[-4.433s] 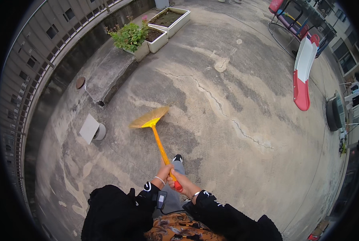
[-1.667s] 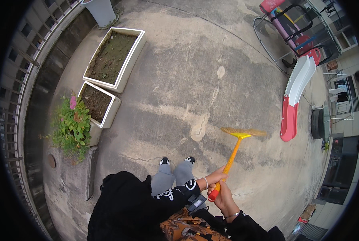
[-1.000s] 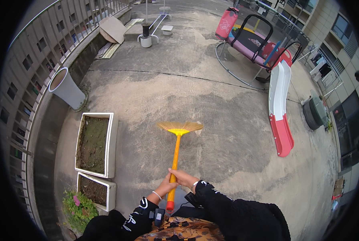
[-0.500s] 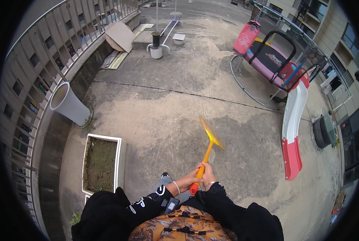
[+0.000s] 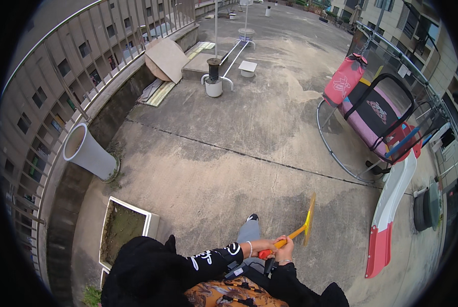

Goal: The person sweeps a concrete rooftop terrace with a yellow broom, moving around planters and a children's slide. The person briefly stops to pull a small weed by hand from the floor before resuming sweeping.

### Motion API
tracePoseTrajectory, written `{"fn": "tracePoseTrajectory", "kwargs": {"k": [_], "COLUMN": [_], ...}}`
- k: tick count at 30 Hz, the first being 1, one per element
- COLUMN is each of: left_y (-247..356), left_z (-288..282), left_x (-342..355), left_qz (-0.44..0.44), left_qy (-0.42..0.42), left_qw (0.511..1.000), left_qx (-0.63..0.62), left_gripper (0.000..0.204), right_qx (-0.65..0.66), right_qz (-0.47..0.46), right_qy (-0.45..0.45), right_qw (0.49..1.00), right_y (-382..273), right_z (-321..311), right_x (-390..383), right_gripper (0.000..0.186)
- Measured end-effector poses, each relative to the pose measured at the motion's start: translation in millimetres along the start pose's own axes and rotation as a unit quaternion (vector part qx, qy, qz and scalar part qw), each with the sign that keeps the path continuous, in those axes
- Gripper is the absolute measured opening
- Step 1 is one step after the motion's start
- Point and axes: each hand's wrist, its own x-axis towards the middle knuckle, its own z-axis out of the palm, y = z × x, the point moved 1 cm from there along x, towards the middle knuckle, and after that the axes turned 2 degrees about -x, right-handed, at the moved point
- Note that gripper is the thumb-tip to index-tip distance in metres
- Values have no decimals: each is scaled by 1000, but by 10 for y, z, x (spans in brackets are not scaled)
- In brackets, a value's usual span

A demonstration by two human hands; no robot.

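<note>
My left hand [image 5: 270, 244] and my right hand [image 5: 285, 250] are closed round the orange handle of a broom [image 5: 293, 235], close to its red end. The yellow broom head [image 5: 307, 221] is out to the front right over the concrete floor [image 5: 224, 174], its bristles side-on to me. My foot in a dark shoe [image 5: 252, 219] is left of the broom head. A white rectangular planter with soil [image 5: 124, 229] is at my left, partly hidden by my sleeve.
Railing wall [image 5: 62, 220] with tall pale pot [image 5: 91, 153] runs along the left. Boards [image 5: 167, 59], white-based pole stand [image 5: 213, 88] and small white block [image 5: 247, 68] stand ahead. Trampoline [image 5: 367, 115], pink bag [image 5: 341, 82], red-and-white slide [image 5: 380, 245] and dark round container [image 5: 424, 210] are at right.
I have moved forward along the floor past the planters, so more terrace shows ahead. The broom, held in both hands, has swung out to the right and its head has turned side-on.
</note>
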Motion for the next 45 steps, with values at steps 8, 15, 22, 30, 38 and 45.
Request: {"fn": "tracePoseTrajectory", "kwargs": {"k": [8, 15, 22, 30, 38, 45], "left_y": [1436, 2059, 2898, 3642, 4970, 5846], "left_z": [-537, -1017, -750, -1060, -2474, -3564], "left_x": [1370, 634, 116, 378, 1325, 650], "left_qz": [-20, 164, 347, 356, 195, 252], "left_qy": [142, 310, 426, 265, 106, 229], "left_qw": [989, 887, 796, 868, 933, 831], "left_qx": [-36, -300, -254, -221, -284, -440], "left_gripper": [19, 42, 62, 70, 19, 35], "right_qx": [-241, -444, -583, -533, -500, -602], "right_qz": [211, 314, 325, 187, 137, 278], "right_qy": [37, -70, -268, -194, -21, -76], "right_qw": [946, 836, 695, 802, 855, 744], "right_y": [-739, 347, 916, 188, -286, 1056], "right_z": [833, 2009, 3401, 4244, 4826, 5901], "right_x": [1562, 2320, 2145, 2548, 4270, 5148], "right_gripper": [16, 14, 14, 15, 14, 11]}}
